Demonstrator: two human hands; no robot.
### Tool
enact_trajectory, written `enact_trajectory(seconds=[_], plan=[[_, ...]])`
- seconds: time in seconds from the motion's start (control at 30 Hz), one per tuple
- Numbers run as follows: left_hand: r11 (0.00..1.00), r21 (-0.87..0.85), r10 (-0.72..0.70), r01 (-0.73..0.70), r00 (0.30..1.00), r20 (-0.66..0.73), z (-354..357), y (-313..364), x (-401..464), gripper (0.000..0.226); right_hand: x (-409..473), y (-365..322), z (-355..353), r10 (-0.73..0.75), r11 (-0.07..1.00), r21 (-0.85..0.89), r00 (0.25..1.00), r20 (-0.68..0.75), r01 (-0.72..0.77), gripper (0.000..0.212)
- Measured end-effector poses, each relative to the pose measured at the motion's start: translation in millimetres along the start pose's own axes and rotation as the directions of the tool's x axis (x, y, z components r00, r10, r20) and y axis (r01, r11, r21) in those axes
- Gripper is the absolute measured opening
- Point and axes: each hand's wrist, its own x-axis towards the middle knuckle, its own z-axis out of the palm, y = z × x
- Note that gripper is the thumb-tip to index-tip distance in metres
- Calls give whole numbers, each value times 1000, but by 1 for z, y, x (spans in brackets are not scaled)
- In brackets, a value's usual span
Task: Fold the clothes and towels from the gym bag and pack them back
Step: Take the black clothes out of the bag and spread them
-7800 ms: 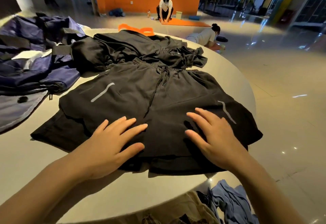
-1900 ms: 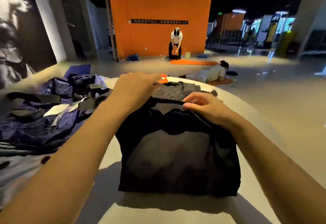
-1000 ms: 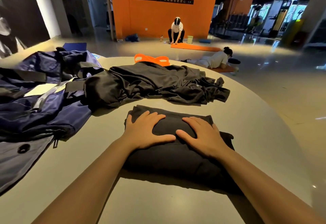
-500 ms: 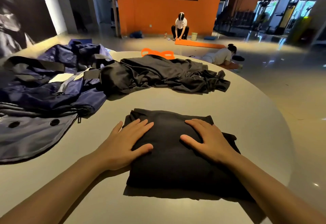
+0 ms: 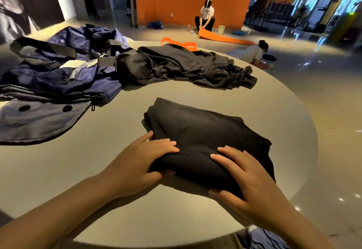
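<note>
A folded black pair of shorts (image 5: 205,131) lies as a thick bundle on the round grey table (image 5: 274,101) in front of me. My left hand (image 5: 143,162) grips its near left corner, fingers on top and thumb tucked under the edge. At the near right corner my right hand (image 5: 248,180) holds it the same way. The near edge looks slightly raised off the table. The open navy gym bag (image 5: 58,76) sprawls at the left. An unfolded black garment (image 5: 182,64) lies crumpled behind the bundle.
An orange item (image 5: 176,43) peeks out behind the black garment at the table's far edge. Blue cloth (image 5: 264,239) lies below the table's near rim. Beyond the table, one person (image 5: 207,15) crouches by an orange mat and another (image 5: 250,53) lies on the floor.
Both hands slid back from the top of the folded shorts to its near edge, and the thumbs went under it. The earlier flat shorts are now a compact bundle.
</note>
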Motion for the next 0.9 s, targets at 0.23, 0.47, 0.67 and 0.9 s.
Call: enact_trajectory(seconds=[0.23, 0.47, 0.67, 0.9], plan=[[990, -117, -85, 73, 991, -104, -7, 8, 23, 43, 21, 19, -10, 47, 996, 83, 991, -127, -37, 27], [975, -224, -140, 11, 812, -567, -54, 24, 97, 16, 90, 36, -72, 75, 995, -37, 945, -320, -91, 26], [903, -410, -150, -129, 798, -583, -132, 48, 132, 20, 137, 36, -165, 107, 938, 345, 981, -163, -45, 7], [493, -837, -523, 237, 849, -68, -135, 37, 127, 62, 150, 44, -167, 223, 703, 566, 889, 400, -431, 28]])
